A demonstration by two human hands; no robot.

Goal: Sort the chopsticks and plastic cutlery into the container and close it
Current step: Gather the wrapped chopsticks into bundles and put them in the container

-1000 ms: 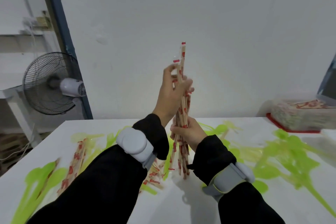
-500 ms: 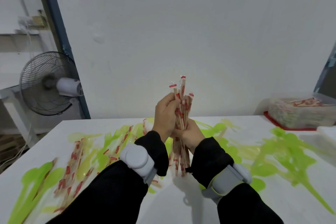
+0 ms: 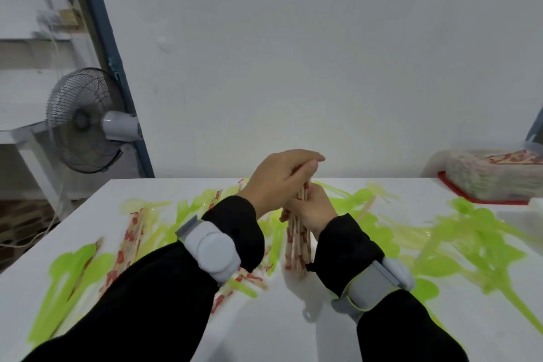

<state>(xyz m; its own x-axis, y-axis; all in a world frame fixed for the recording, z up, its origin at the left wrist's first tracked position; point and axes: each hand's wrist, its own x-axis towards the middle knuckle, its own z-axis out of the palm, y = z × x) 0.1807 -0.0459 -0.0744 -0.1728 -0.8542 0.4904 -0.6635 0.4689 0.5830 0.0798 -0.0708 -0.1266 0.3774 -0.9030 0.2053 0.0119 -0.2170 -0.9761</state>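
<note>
A bundle of wrapped chopsticks (image 3: 297,247) with red print stands upright on the white table (image 3: 264,326), lower ends touching the top. My right hand (image 3: 314,209) grips the bundle around its middle. My left hand (image 3: 279,182) covers the upper ends, fingers curled over them. More wrapped chopsticks (image 3: 129,241) lie loose at the left among green plastic forks and spoons (image 3: 470,244). The clear container (image 3: 493,179) with a red base sits at the far right, holding chopsticks.
A standing fan (image 3: 85,120) is off the table's back-left corner beside a blue post. A white wall runs behind the table. Green cutlery (image 3: 64,279) also covers the near left. A white object (image 3: 536,203) pokes in at the right edge.
Both hands lowered the bundle from chest height down onto the table. My left hand slid from the bundle's side to its top, and the tall sticks sank level.
</note>
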